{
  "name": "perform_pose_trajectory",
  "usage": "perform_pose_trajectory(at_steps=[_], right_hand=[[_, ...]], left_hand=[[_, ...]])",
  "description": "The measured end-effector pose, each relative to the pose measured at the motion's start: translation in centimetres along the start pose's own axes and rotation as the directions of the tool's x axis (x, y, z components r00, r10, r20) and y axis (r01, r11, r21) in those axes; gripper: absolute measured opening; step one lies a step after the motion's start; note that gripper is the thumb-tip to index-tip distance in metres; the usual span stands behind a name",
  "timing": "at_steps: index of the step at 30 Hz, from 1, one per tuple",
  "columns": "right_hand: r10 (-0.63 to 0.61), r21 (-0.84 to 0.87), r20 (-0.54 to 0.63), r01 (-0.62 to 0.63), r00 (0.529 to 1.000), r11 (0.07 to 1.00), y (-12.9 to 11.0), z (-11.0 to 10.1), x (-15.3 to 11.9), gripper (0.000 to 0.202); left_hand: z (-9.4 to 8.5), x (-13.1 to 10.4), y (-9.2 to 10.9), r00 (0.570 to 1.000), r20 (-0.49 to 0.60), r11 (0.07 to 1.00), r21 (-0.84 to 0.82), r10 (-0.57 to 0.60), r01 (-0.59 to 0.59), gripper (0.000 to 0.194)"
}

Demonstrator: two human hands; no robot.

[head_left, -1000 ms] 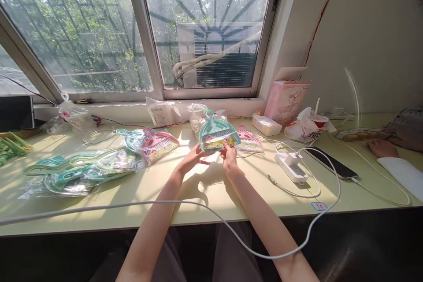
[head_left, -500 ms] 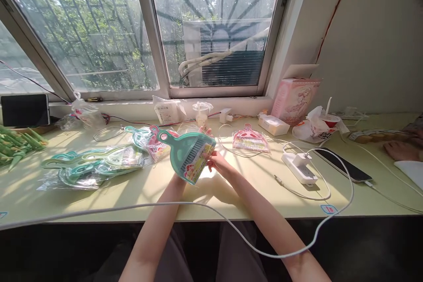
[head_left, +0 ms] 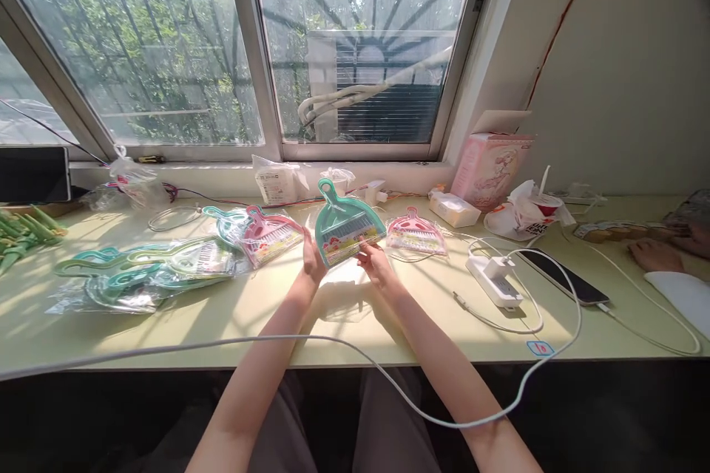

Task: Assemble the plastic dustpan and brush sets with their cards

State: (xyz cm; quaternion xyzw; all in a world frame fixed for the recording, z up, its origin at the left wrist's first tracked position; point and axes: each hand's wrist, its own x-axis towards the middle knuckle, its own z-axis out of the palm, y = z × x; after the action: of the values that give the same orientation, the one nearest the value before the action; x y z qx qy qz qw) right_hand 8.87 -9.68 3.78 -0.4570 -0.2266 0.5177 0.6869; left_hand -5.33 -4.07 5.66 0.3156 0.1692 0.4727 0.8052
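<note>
A teal dustpan with a small brush (head_left: 339, 216) and a printed label card is held up over the table, handle upward. My right hand (head_left: 378, 264) grips its lower right edge, with fingers over the label. At the lower left edge my left hand (head_left: 313, 263) holds it, thumb upright, other fingers partly hidden. To the left lie a pink dustpan set (head_left: 271, 233) in clear wrap and a pile of wrapped green and teal sets (head_left: 160, 273). Another pink dustpan set (head_left: 416, 234) lies just right of the held one.
A white power strip (head_left: 493, 284), a phone (head_left: 569, 277) and loose cables lie at right. A white cable (head_left: 249, 340) crosses in front of my forearms. A pink box (head_left: 491, 171) and a cup (head_left: 543, 205) stand behind. Another person's hand (head_left: 657, 255) rests at far right.
The teal dustpan has turned from leaning left to nearly upright and shifted right and up. My left hand has come out from behind it to its left edge.
</note>
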Motion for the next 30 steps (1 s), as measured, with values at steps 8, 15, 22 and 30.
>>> perform_pose_trajectory(at_steps=[8, 15, 22, 30], right_hand=[[-0.068, 0.016, -0.113, 0.07, 0.991, 0.997, -0.7, -1.2, 0.8, 0.027], [-0.017, -0.035, -0.084, 0.014, 0.996, 0.999, -2.2, -1.9, 0.7, 0.02], [-0.084, -0.021, -0.194, 0.081, 0.977, 0.996, -2.0, -1.7, 0.6, 0.023], [-0.09, -0.049, -0.181, 0.082, 0.979, 0.995, -1.9, -2.2, 0.6, 0.02]], left_hand=[[-1.1, 1.5, -1.6, 0.995, -0.087, 0.968, 0.249, 0.038, -0.015, 0.044], [-0.4, 0.4, -0.9, 0.991, -0.106, 0.895, 0.446, 0.085, -0.029, 0.043], [-0.9, 0.9, -3.1, 0.997, -0.06, 0.89, 0.455, 0.044, -0.012, 0.064], [-1.3, 1.0, -3.6, 0.999, -0.013, 0.894, 0.447, 0.046, -0.035, 0.066]])
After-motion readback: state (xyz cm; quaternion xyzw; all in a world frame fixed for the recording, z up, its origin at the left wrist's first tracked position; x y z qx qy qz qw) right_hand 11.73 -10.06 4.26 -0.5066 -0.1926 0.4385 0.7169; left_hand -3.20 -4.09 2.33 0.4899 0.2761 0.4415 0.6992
